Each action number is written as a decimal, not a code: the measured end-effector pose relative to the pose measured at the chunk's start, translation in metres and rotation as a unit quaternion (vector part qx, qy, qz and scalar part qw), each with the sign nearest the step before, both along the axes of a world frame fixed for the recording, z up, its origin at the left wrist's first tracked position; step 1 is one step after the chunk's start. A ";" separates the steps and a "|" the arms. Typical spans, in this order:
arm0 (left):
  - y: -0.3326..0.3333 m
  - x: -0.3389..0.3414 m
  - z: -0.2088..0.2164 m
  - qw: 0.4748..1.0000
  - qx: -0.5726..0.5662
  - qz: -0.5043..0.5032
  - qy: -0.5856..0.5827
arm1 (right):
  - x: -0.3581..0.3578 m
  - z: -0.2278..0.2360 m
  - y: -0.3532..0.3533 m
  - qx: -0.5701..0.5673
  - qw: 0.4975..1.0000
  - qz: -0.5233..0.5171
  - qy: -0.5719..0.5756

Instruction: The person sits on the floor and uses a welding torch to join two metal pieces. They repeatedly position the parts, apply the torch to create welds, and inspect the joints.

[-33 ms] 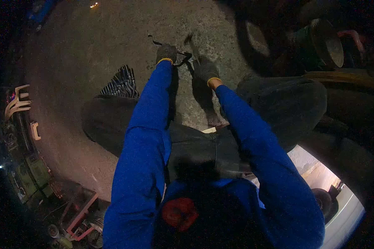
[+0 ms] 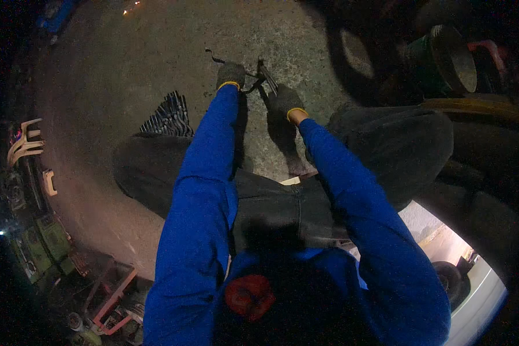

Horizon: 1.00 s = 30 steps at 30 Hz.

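The left hand [image 2: 230, 74] grips a dark bent strip [image 2: 251, 88] at twelve o'clock; the right hand [image 2: 285, 100] clasps a hammer-like tool [image 2: 269, 79] near it; dark pieces [image 2: 170, 119] lie heaped at ten o'clock.

The tool [image 2: 268, 78] in the right hand [image 2: 286, 100] has swung down: its dark end sits lower, toward six o'clock, nearer the bent black strip [image 2: 252, 87], and looks less blurry. At eleven o'clock, the tiny bright lights [image 2: 126, 11] look farther apart.
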<state>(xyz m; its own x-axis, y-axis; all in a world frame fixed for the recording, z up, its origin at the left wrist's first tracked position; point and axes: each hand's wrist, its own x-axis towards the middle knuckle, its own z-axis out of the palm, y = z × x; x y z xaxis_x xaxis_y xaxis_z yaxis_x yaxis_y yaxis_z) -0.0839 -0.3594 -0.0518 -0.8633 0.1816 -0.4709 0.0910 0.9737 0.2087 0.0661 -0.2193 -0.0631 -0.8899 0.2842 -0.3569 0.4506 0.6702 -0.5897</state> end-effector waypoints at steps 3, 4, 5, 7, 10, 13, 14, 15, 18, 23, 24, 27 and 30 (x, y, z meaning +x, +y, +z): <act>-0.033 -0.017 -0.026 0.997 -0.029 -0.049 0.054 | -0.007 0.029 -0.002 -0.033 0.997 0.047 -0.045; -0.034 -0.019 -0.031 0.997 -0.023 -0.031 0.064 | -0.010 0.031 0.000 -0.033 0.999 0.025 -0.023; -0.035 -0.021 -0.036 0.997 -0.018 -0.013 0.075 | -0.015 0.035 0.002 -0.033 0.999 0.004 -0.001; -0.034 -0.022 -0.039 0.997 0.011 -0.004 0.077 | -0.030 0.037 0.006 -0.041 0.997 -0.028 0.053; -0.029 -0.021 -0.028 0.995 0.081 -0.014 0.054 | -0.037 0.035 0.008 -0.049 0.987 -0.071 0.133; -0.023 -0.012 -0.012 0.988 0.152 -0.004 0.022 | -0.021 0.027 0.005 -0.074 0.973 -0.103 0.194; -0.026 -0.012 -0.009 0.985 0.171 -0.010 0.003 | -0.022 0.022 0.007 -0.065 0.983 -0.083 0.148; -0.027 -0.014 -0.007 0.981 0.190 -0.017 -0.016 | -0.025 0.017 0.012 -0.055 0.991 -0.064 0.100; -0.054 -0.017 -0.027 0.972 0.230 -0.043 -0.012 | -0.014 0.018 0.010 -0.068 0.997 -0.013 0.021; -0.052 -0.017 -0.032 0.971 0.223 -0.089 0.013 | -0.003 0.019 0.005 -0.041 0.995 -0.024 0.087; -0.048 -0.017 -0.029 0.970 0.225 -0.096 0.002 | -0.004 0.020 0.006 -0.043 0.993 -0.040 0.099; -0.038 -0.021 -0.022 0.969 0.224 -0.104 -0.009 | 0.000 0.015 0.006 -0.055 0.992 -0.059 0.099; -0.076 -0.025 -0.047 0.976 0.189 -0.105 0.030 | 0.002 0.023 -0.011 -0.085 0.995 0.048 -0.007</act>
<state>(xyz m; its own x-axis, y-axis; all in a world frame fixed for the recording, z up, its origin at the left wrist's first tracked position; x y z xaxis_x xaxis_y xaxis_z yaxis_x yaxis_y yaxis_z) -0.1085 -0.4359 -0.0993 -0.8128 0.5081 -0.2850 0.3033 0.7868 0.5376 0.0681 -0.2303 -0.0405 -0.9048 0.1323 -0.4048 0.3980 0.6014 -0.6928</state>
